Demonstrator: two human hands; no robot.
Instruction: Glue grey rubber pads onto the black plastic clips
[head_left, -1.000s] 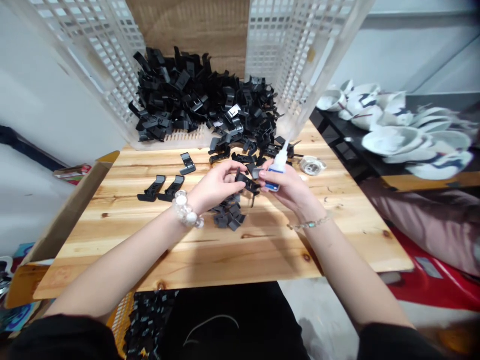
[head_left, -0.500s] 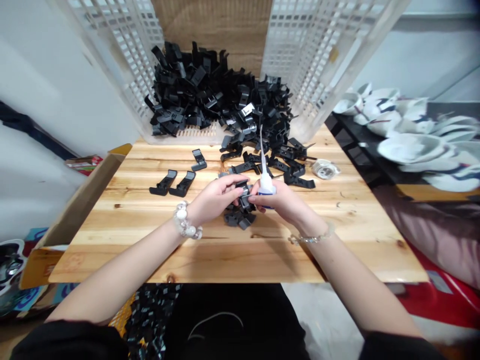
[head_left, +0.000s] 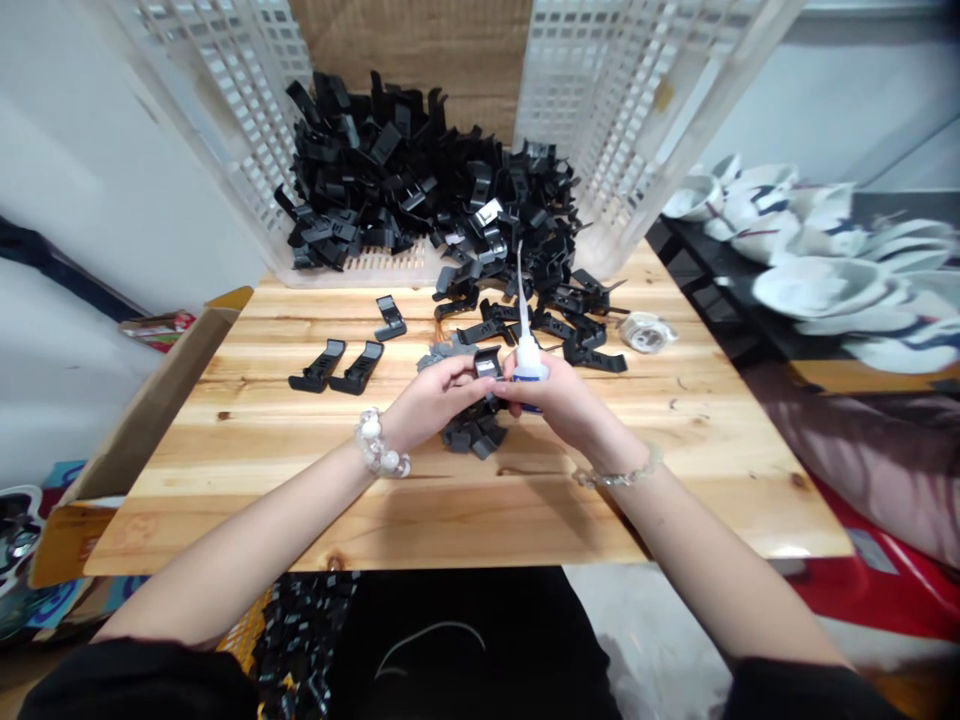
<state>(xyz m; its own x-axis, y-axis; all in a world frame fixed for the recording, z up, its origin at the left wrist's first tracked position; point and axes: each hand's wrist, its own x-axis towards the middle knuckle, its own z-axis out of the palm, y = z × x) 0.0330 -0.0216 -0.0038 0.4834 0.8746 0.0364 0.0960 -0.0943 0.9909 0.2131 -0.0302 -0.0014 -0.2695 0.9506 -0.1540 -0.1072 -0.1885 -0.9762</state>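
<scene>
Between finger and thumb, my left hand [head_left: 433,398] grips a black plastic clip [head_left: 487,363] with a shiny patch on its face. My right hand [head_left: 551,393] is closed around a white glue bottle [head_left: 529,358] whose long thin nozzle points away from me. The right thumb and fingertips also meet the clip's near edge. Below the hands lies a small heap of dark grey plastic pieces [head_left: 474,432], partly covered by them. Grey bits [head_left: 448,350] show just behind the left fingers. To the left, on the wooden table [head_left: 247,480], rest three black clips [head_left: 357,367] apart from the pile.
A white plastic crate [head_left: 600,190] lies open toward me, heaped with black clips [head_left: 420,180] that spill onto the table. A roll of clear tape [head_left: 646,332] sits to the right. White bowls [head_left: 817,290] fill a dark shelf at right. A cardboard box [head_left: 150,410] stands at left.
The clip has been turned up in my fingers, so its shiny face now shows. My head view has shifted slightly. The glue bottle stays in my right hand, nozzle up.
</scene>
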